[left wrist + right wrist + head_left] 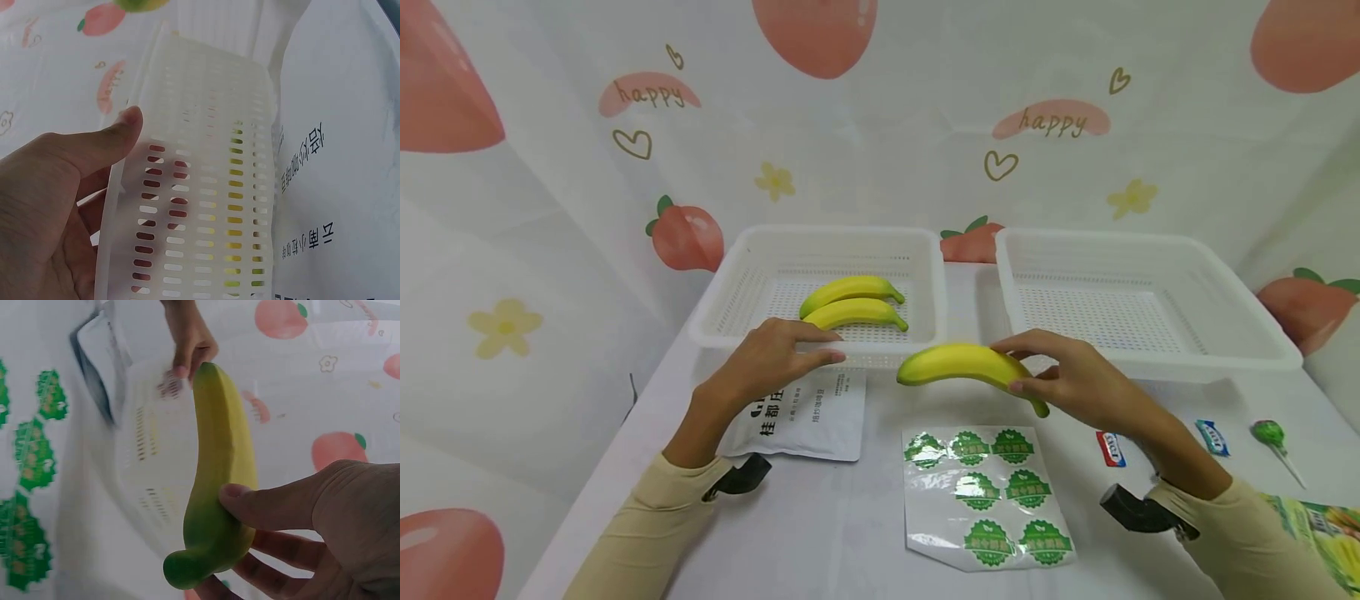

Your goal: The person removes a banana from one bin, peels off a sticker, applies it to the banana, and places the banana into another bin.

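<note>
My right hand [1078,379] grips a yellow banana [958,363] near its stem end, thumb on one side and fingers on the other. The banana is held up in front of the gap between two white plastic baskets, its green-tipped far end pointing left. My left hand [771,358] pinches the front rim of the left basket [842,230]; in the left wrist view the thumb [129,122] lies on the outer slotted wall while the fingers go behind it. Inside that basket lie two more bananas [853,288], side by side, partly behind the front rim.
The right basket [1097,236] stands beside the left one. A white printed pouch [820,425] lies before the left basket. Nearer me is a sheet of green stickers [936,517]. At right are small wrapped candies [1212,437], a green lollipop [1270,432] and a colourful packet [1337,533].
</note>
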{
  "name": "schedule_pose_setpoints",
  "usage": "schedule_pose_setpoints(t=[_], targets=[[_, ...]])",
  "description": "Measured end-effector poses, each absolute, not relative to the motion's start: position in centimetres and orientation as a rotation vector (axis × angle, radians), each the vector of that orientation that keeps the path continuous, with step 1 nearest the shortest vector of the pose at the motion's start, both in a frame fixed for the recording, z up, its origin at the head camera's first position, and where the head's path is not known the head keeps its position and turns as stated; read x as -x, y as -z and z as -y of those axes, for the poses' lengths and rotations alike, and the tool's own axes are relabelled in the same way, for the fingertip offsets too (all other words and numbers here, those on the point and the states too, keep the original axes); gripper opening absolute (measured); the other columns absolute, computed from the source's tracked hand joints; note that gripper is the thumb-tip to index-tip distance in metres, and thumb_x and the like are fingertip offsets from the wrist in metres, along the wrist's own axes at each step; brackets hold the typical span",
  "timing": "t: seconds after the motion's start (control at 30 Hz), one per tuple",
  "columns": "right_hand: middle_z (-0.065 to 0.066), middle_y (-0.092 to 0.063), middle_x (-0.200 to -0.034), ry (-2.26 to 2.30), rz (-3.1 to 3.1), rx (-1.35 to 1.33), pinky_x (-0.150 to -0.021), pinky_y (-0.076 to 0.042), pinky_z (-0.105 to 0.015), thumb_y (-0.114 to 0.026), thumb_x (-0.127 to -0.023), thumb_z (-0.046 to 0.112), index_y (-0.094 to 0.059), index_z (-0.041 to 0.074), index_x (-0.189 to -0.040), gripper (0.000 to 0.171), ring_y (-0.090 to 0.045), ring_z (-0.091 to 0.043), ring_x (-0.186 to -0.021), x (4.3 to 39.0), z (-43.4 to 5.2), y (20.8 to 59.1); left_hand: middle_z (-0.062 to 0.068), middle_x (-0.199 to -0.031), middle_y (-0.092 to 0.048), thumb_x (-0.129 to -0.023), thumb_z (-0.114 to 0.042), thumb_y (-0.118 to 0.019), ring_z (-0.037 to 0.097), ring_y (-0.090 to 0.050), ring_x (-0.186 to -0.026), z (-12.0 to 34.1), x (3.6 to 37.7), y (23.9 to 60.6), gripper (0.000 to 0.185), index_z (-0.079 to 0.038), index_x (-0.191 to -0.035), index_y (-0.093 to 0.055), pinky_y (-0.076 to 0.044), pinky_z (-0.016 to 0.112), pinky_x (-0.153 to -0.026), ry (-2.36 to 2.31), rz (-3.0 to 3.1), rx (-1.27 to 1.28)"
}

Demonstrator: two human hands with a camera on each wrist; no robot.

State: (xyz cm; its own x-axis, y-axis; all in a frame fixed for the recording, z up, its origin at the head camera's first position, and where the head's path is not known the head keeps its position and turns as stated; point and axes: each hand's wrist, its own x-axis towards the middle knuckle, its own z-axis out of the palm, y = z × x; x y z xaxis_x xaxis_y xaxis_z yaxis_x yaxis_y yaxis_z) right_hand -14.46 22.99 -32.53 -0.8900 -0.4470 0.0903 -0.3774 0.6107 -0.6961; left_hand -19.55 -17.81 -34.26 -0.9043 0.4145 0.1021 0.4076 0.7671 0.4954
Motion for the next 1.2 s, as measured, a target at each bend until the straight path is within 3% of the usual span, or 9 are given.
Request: schedule_pose_setpoints(t=[0.23,0.47,0.7,0.87,1.07,1.2], targets=[[-0.017,-0.066,-0.137,1.160,-2.675,0.720,-0.076,-0.062,-0.027,-0.078,-0.093,-0.002,-0.066,0.007,-0.140,0.050,-0.072,-0.031,-0.109,13.3,-23.1,35.5,0.001,-0.128,-0.077,-0.096,-0.047,-0.077,0.024,-0.067,-0.114,17.8,19.4,34.3,0.045,-0.018,-0.131,-0.078,-0.050,0.035,-0.081,-0.817,-2.944,-0.690],[-0.013,-0.068,-0.136,1.068,-2.755,0.711,-0.085,-0.063,-0.032,-0.080,-0.090,-0.004,-0.067,0.005,-0.138,0.051,-0.066,-0.034,-0.121,13.9,-22.9,37.4,0.000,-0.127,-0.077,-0.097,-0.050,-0.075,0.021,-0.066,-0.102,17.8,19.4,34.3,0.047,-0.020,-0.132,-0.077,-0.050,0.034,-0.078,-0.814,-2.939,-0.674],[-0.017,-0.069,-0.136,1.028,-2.805,0.732,-0.086,-0.063,-0.040,-0.079,-0.091,-0.003,-0.067,0.001,-0.137,0.047,-0.066,-0.038,-0.122,14.6,-23.1,38.0,0.003,-0.129,-0.076,-0.097,-0.045,-0.077,0.025,-0.068,-0.112,17.5,19.2,34.4,0.047,-0.016,-0.133,-0.076,-0.053,0.044,-0.092,-0.781,-2.977,-0.760],[-0.016,-0.069,-0.136,1.009,-2.817,0.699,-0.086,-0.063,-0.042,-0.079,-0.093,-0.001,-0.068,0.002,-0.137,0.046,-0.065,-0.037,-0.122,14.9,-23.2,38.3,0.004,-0.124,-0.075,-0.093,-0.040,-0.083,0.027,-0.067,-0.117,16.5,18.8,34.6,0.042,-0.016,-0.127,-0.078,-0.052,0.050,-0.101,-0.776,-3.072,-0.967],[-0.016,-0.069,-0.136,1.016,-2.814,0.675,-0.086,-0.063,-0.042,-0.078,-0.093,-0.001,-0.068,0.002,-0.137,0.046,-0.065,-0.037,-0.122,15.1,-23.3,38.6,0.002,-0.107,-0.070,-0.091,-0.026,-0.087,0.018,-0.064,-0.098,13.5,17.1,35.1,0.028,-0.013,-0.115,-0.080,-0.055,0.033,-0.085,-0.907,-3.066,-1.455],[-0.016,-0.069,-0.135,1.023,-2.811,0.661,-0.086,-0.063,-0.041,-0.078,-0.093,-0.001,-0.068,0.002,-0.137,0.045,-0.065,-0.037,-0.121,15.1,-23.3,38.7,-0.001,-0.107,-0.070,-0.095,-0.028,-0.082,0.014,-0.063,-0.094,11.4,15.2,35.6,0.028,-0.013,-0.119,-0.078,-0.054,0.027,-0.081,-0.894,-2.867,-1.434]])
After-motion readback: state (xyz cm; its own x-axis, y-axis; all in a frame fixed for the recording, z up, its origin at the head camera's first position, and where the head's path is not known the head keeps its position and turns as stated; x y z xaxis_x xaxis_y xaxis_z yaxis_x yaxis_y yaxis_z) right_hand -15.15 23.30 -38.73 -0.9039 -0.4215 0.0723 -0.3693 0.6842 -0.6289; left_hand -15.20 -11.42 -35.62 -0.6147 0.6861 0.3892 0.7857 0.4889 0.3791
